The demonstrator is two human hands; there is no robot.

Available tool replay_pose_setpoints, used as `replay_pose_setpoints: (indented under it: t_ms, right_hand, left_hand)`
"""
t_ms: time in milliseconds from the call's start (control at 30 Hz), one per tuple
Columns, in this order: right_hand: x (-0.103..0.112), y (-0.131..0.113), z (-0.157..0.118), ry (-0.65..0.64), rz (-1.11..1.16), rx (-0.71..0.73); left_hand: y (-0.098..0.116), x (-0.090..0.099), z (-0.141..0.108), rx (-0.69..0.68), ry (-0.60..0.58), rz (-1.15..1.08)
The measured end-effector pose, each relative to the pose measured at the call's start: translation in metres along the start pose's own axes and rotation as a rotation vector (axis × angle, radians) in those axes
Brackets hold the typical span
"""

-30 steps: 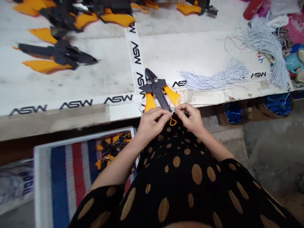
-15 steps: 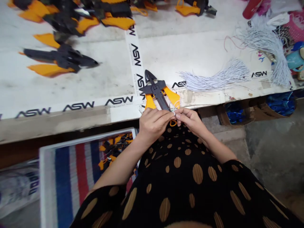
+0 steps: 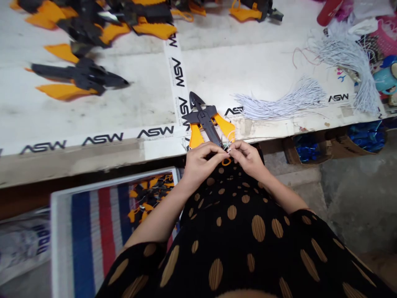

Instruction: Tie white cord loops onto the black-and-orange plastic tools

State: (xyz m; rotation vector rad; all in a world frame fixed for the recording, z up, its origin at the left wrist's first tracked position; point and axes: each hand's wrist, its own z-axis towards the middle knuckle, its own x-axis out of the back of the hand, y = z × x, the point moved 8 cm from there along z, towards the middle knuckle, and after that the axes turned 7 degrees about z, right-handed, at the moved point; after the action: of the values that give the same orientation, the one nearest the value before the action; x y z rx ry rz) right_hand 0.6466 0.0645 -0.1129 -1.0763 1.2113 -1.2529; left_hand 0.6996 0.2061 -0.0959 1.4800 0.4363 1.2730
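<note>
A dark grey and orange plastic toy [image 3: 206, 120] lies at the table's front edge, its pointed tip away from me. At its near end my left hand [image 3: 203, 161] pinches a thin white string [image 3: 231, 135]. My right hand [image 3: 246, 158] meets it from the other side, thumb and finger closed on the same string. The fingertips nearly touch, and the string between them is too small to follow. An orange loop [image 3: 226, 162] shows just below the fingers. To the right on the table lies a bundle of white strings [image 3: 285, 101].
Another such toy [image 3: 83, 76] lies at the left, with a pile of them [image 3: 149, 20] behind. A second string bundle [image 3: 350, 62] and a red object [image 3: 329, 11] are at the right. Below the table stand a striped-lined container [image 3: 105, 223] and boxes of blue items [image 3: 367, 134].
My left hand has shifted slightly right and its fingers have changed their bend. The small white loop between my fingertips has become smaller. The toy has barely moved.
</note>
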Motion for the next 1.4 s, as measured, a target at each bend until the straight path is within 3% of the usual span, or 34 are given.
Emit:
replay_pose_setpoints:
  t_ms: [133,200,267,367,533,633,767,900,1033,1133,1233,1400]
  right_hand:
    - [-0.004,-0.027,-0.001,-0.066,-0.329,0.298]
    - [-0.008,-0.031,-0.001,-0.141,-0.41,0.339]
    - [-0.009,-0.031,0.001,-0.182,-0.443,0.323]
    - [-0.006,-0.021,0.004,-0.165,-0.369,0.191]
    - [-0.008,0.023,0.001,-0.194,0.041,-0.338]
    - [-0.015,0.03,-0.004,-0.24,0.142,-0.466]
    - [-0.01,0.022,0.0,-0.091,0.036,-0.344]
    - [-0.005,0.01,0.0,0.074,-0.256,-0.122]
    - [-0.012,0.0,-0.001,-0.009,-0.44,0.096]
    - [-0.017,-0.004,-0.003,-0.125,-0.369,0.205]
    - [-0.016,-0.003,-0.003,-0.157,-0.232,0.158]
    - [-0.014,0.017,0.001,-0.075,-0.033,-0.148]
  left_hand:
    - [-0.018,-0.022,-0.006,0.292,-0.264,-0.419]
    - [-0.019,-0.022,-0.006,0.309,-0.307,-0.428]
    - [-0.017,-0.013,-0.003,0.245,-0.28,-0.294]
    - [-0.003,0.002,0.004,0.023,-0.196,-0.012]
    - [0.023,0.007,0.004,-0.435,-0.163,0.263]
    - [0.024,0.01,0.002,-0.508,-0.096,0.31]
    - [0.016,0.011,-0.002,-0.341,-0.01,0.299]
    - [0.012,0.004,-0.01,-0.188,0.068,0.268]
    - [0.013,0.004,-0.014,-0.119,0.143,0.289]
    - [0.012,0.003,-0.014,-0.049,0.083,0.201]
    - [0.013,0.002,-0.014,-0.063,0.004,0.165]
    - [0.021,0.007,-0.013,-0.345,0.05,0.322]
